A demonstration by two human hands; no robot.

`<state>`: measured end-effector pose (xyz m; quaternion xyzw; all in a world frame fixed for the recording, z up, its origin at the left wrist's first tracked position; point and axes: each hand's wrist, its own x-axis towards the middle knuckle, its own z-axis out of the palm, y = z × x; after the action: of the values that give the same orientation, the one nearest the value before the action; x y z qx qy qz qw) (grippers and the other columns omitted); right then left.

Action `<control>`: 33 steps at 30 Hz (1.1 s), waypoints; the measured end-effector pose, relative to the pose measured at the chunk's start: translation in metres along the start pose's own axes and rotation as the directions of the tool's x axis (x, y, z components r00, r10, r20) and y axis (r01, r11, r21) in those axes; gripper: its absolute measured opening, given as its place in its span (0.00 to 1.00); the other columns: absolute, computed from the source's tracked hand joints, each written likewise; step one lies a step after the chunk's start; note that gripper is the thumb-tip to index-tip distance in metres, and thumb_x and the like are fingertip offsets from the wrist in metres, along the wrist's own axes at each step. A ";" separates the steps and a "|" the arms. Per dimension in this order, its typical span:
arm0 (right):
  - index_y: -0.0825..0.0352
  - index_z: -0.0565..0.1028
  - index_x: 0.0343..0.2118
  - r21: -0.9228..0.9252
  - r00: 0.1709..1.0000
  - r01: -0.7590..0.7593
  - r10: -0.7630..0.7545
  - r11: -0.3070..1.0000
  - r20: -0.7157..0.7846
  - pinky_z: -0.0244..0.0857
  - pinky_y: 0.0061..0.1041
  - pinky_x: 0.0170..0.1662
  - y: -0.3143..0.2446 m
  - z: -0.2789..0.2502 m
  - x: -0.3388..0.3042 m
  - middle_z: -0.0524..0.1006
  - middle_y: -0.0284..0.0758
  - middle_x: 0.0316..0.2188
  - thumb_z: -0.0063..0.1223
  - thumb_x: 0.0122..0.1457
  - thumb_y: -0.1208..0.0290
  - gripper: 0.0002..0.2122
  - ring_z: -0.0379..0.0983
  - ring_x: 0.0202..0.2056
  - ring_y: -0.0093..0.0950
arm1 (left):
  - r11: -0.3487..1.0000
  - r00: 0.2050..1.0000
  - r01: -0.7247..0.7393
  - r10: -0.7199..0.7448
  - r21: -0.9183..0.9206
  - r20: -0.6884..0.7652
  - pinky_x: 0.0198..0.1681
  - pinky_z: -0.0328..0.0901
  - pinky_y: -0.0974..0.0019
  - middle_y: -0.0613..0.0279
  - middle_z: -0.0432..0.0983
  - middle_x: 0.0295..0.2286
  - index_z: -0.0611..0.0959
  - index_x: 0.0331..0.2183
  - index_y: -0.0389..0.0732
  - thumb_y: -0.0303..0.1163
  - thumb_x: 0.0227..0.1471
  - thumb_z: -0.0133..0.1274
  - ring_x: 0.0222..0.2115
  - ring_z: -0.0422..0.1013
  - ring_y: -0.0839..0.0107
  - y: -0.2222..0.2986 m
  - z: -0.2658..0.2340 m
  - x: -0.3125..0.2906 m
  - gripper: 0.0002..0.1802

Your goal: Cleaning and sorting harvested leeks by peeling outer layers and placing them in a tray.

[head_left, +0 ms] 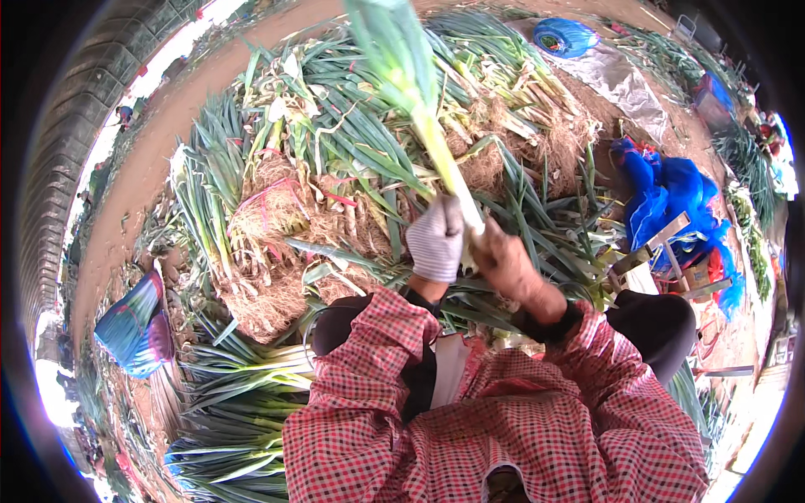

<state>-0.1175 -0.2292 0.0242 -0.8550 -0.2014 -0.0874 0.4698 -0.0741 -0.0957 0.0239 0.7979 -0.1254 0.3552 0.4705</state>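
A long leek point(438, 151) with a pale stem and broad green leaves stands up and away from me, its leaf end blurred at the upper edge. My left hand point(436, 241), in a white knit glove, is closed round the lower stem. My bare right hand point(511, 267) is closed at the white root end, close beside the left. Whether anything else sits in its fingers is hidden. Just beyond both hands lies a large heap of leeks point(369, 134), many with brown, matted roots point(272, 306) and some tied with red string.
Trimmed-looking leeks point(243, 436) are stacked at my lower left. Blue netting point(671, 197) lies to the right, near a wooden-and-metal frame point(662, 247). A blue-wrapped bundle point(134, 327) is on the left; another blue roll point(566, 38) sits at the far right beside a pale sheet point(616, 84).
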 end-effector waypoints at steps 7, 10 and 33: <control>0.71 0.62 0.36 -0.118 0.992 -0.054 0.040 0.992 -0.123 0.63 0.37 0.26 0.007 -0.061 -0.011 0.71 0.51 0.22 0.50 0.44 0.79 0.15 0.68 0.27 0.51 | 0.943 0.692 0.329 -0.275 0.047 0.667 0.32 0.66 0.69 0.60 0.77 0.27 0.80 0.30 0.37 0.36 0.48 0.48 0.29 0.73 0.73 -0.039 -0.011 -0.008 0.12; 0.73 0.61 0.42 -0.104 0.996 0.055 -0.061 0.993 -0.059 0.63 0.33 0.23 0.008 -0.059 -0.036 0.70 0.50 0.20 0.51 0.45 0.79 0.19 0.69 0.22 0.48 | 0.156 0.499 0.829 -0.641 -0.538 0.583 0.43 0.64 0.58 0.49 0.64 0.45 0.63 0.51 0.35 0.59 0.48 0.43 0.45 0.62 0.60 -0.037 -0.005 0.043 0.40; 0.71 0.64 0.34 0.232 0.998 0.044 -0.036 0.972 -0.042 0.63 0.41 0.27 -0.009 -0.079 -0.055 0.71 0.53 0.20 0.48 0.43 0.80 0.12 0.69 0.28 0.51 | 0.873 0.952 0.227 -0.292 -0.431 -0.090 0.20 0.59 0.76 0.69 0.66 0.18 0.72 0.30 0.37 0.39 0.52 0.47 0.18 0.61 0.81 0.140 0.046 -0.022 0.14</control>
<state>-0.1680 -0.3058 0.0557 -0.7879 -0.2185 -0.0887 0.5689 -0.1437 -0.2112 0.0876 0.6593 -0.0532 0.3136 0.6813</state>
